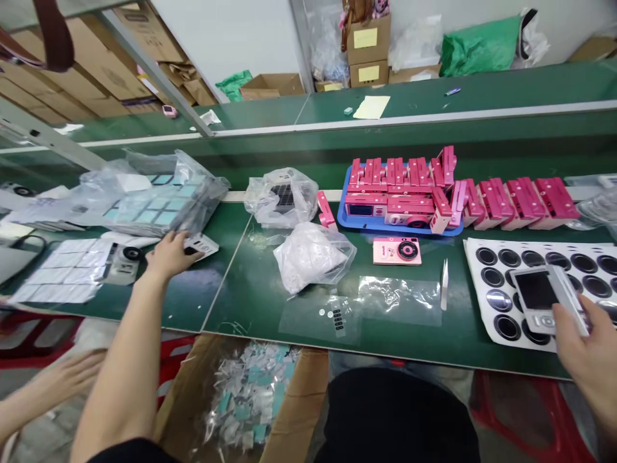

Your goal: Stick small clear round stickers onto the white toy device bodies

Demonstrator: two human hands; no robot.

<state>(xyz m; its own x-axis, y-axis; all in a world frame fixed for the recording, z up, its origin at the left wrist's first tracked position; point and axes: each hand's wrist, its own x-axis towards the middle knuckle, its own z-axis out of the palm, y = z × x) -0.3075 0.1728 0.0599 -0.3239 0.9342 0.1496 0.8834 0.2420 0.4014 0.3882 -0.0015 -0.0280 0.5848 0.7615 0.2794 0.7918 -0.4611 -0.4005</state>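
My left hand [168, 256] reaches to the left side of the bench, its fingers closed on the end of a small white camera [206, 244] that lies on the green surface. Close by is another white camera [124, 262], with its lens facing up. In my right hand [590, 341] is a silver-white digital camera [549, 296], its dark screen turned towards me. It is held over a white sheet of round black lens stickers [492, 276]. A pink camera [396, 251] lies flat at the middle, with white tweezers [444, 285] to its right.
A blue tray [343, 215] holds several pink cameras; more pink cameras [525, 202] stand right of it. Plastic bags [313, 257] lie mid-bench. Teal-square packs [166, 199] sit left. Below is a cardboard box [294, 411] of scraps. Another person's hand [62, 382] is at lower left.
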